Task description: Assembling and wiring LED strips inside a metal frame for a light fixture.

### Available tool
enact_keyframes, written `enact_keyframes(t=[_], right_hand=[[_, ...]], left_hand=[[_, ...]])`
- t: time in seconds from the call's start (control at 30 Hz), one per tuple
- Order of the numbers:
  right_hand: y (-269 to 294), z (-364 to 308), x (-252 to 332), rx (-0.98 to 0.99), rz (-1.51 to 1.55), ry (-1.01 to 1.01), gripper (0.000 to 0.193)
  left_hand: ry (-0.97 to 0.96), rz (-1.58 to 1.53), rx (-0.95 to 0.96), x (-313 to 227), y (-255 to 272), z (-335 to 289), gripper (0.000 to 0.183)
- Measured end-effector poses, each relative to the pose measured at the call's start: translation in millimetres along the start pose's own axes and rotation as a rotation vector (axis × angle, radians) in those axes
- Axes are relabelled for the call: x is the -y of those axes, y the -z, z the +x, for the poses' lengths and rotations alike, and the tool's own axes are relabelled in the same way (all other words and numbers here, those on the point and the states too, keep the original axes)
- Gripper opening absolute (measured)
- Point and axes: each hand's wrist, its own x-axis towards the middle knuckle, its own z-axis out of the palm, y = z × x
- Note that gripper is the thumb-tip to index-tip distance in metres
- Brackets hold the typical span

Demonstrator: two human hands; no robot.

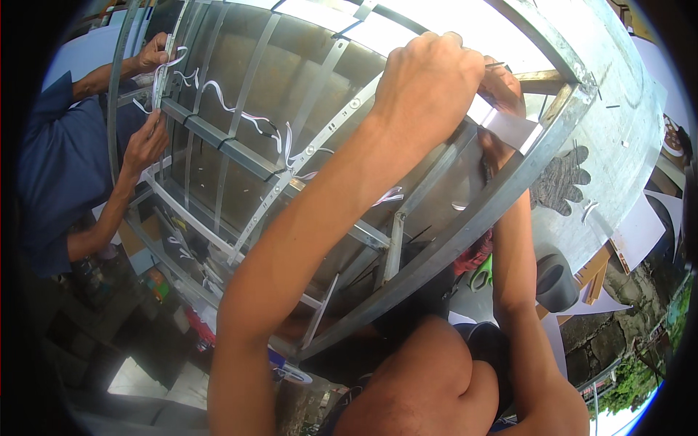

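Left forearm of you is nearest, crossing over metal frame, which stretches under and left of your hands. Your left hand is curled almost closed; its hold is hidden. Your right hand, just beside, has bent fingers near thin dark strip; cannot tell if gripped. Grey glove lies on surface, right of both.

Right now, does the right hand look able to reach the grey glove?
Probably not directly: the metal bar passes over the right forearm, between the right hand and the grey glove.
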Motion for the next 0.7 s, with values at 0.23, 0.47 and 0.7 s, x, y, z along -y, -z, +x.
enact_keyframes(t=[0.23,0.47,0.7], right_hand=[[11,4,-9,0.113,0.026,0.016,0.017],[0,7,9,0.179,-0.014,-0.134,0.017],[31,17,-11,0.142,-0.180,-0.094,0.038]], left_hand=[[-0.033,0.011,0.079,12,6,9,0.011],[0.107,-0.125,0.041,16,4,-1,0.010],[0.015,-0.188,0.009,18,-5,8,0.016]])
